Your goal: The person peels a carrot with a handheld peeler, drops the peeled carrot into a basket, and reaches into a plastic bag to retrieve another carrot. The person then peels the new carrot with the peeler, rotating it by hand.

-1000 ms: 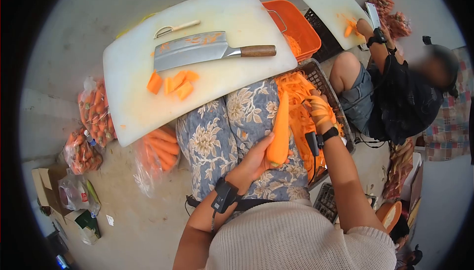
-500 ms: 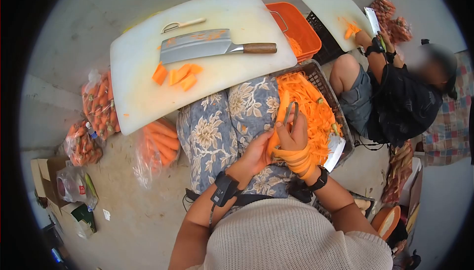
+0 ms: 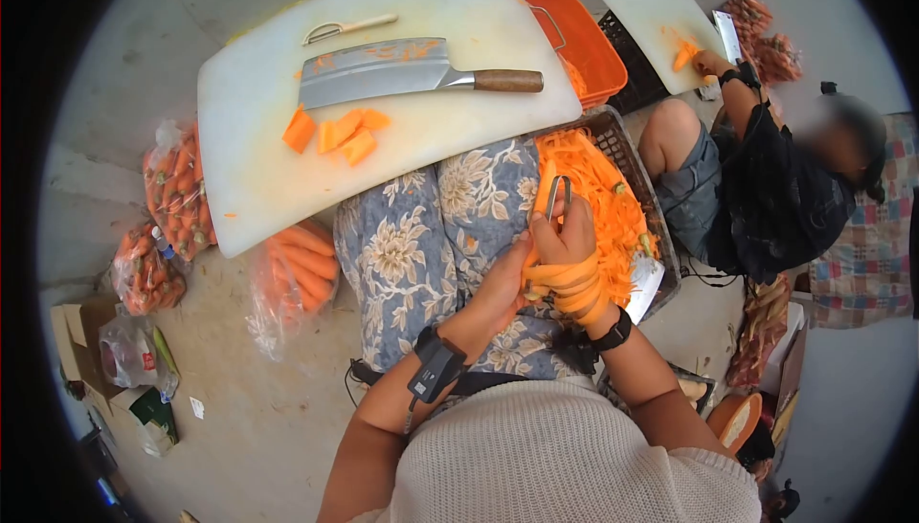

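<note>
In the middle of the frame, the left hand (image 3: 500,286) is clamping its fingers around the lower part of a carrot (image 3: 545,190), which is pointing up the frame above the floral cloth (image 3: 397,255). The right hand (image 3: 572,239) is closing its fingers on a peeler (image 3: 566,184), whose metal loop is showing beside the carrot; whether the blade is touching it, I cannot tell. Orange strips (image 3: 574,291) are wrapping around the right hand.

Right of centre, a dark crate (image 3: 624,150) is holding a heap of peelings (image 3: 598,183). Across the upper left, a white cutting board (image 3: 431,11) is carrying a cleaver (image 3: 371,73), a pale-handled tool (image 3: 373,22) above it and carrot pieces (image 3: 359,147) below it. An orange bin (image 3: 601,44) is standing just beside the board's right end. Bagged carrots (image 3: 304,269) are lying at left of centre. At the upper right, another person (image 3: 785,188) is reaching over a second board (image 3: 651,25).
</note>
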Action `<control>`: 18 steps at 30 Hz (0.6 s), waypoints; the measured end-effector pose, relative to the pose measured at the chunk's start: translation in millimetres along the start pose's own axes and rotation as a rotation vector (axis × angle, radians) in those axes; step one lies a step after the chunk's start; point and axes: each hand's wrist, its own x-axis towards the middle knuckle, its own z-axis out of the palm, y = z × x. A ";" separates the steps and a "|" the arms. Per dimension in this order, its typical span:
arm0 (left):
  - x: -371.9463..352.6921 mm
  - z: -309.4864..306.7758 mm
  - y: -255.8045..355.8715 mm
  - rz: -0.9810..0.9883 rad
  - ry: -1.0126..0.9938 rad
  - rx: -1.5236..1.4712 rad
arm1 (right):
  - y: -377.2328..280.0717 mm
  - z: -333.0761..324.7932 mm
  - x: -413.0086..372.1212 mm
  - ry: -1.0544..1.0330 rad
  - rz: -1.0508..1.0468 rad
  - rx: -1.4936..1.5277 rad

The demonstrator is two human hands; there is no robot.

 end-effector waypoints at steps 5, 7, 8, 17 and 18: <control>4.1 -0.4 -6.1 0.044 0.043 -0.011 | 18.5 9.7 9.1 0.029 0.389 0.201; 1.9 -2.1 -5.0 0.044 0.027 -0.005 | 23.3 7.8 10.0 -0.005 0.131 0.027; 0.7 -1.7 -2.5 0.026 0.028 0.006 | 24.8 7.4 10.9 -0.029 -0.131 -0.145; 2.0 -3.6 0.3 -0.042 0.035 -0.026 | 66.9 32.1 47.5 -0.115 0.433 0.096; 1.6 -3.5 2.1 -0.056 0.037 -0.037 | 73.1 35.0 47.8 -0.116 0.432 0.099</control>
